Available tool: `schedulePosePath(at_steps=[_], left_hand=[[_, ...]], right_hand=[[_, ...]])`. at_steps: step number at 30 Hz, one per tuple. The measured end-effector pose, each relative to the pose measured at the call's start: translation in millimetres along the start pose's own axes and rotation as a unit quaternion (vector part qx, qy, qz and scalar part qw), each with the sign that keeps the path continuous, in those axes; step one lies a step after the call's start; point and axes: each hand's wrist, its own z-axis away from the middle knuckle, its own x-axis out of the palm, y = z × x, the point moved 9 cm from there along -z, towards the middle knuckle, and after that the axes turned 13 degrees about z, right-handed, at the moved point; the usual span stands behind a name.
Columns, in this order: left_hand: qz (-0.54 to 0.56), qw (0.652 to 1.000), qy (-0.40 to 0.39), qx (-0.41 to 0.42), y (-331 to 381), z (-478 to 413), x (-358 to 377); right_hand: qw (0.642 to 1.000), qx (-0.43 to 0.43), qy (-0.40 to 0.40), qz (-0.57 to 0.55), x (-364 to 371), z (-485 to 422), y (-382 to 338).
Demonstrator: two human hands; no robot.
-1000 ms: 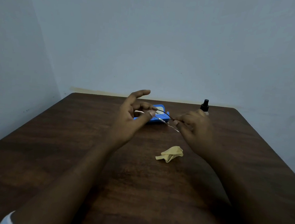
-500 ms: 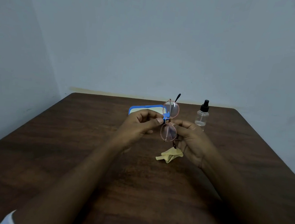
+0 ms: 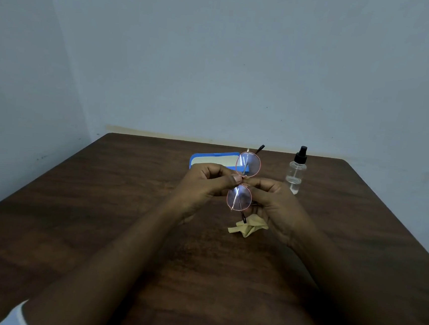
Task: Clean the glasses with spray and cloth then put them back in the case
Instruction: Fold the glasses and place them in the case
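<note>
Both hands hold the round rose-gold glasses (image 3: 242, 183) up over the wooden table (image 3: 99, 217), frame turned on end, one lens above the other. Left hand (image 3: 206, 185) pinches the bridge with thumb and curled fingers; right hand (image 3: 272, 203) grips the frame from the other side. Yellow cloth (image 3: 248, 227) lies crumpled on the table just below. Open blue case (image 3: 208, 159) behind the hands, spray bottle (image 3: 296, 172) upright to its right.

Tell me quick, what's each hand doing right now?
Left hand: pinching the glasses at the bridge.
Right hand: fingers curled, holding the glasses from the other side.
</note>
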Motion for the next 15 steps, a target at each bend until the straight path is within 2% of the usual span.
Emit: schedulePosePath(at_steps=[5,8,12,15], left_hand=[[-0.02,1.0,0.005,-0.024,1,-1,-7],[-0.073,0.997,0.004,-0.003,10,-2,-14],[-0.144,0.989,-0.041,-0.002,16,0,-11],[-0.175,0.982,-0.07,-0.025,16,2,-12]], right_hand=[[1.0,0.009,0.007,0.014,-4,-3,1],[0.997,0.018,0.07,0.013,-21,-5,1],[0.988,0.012,0.154,0.014,-50,-7,-6],[0.99,0.005,0.137,0.016,-56,-8,-13]])
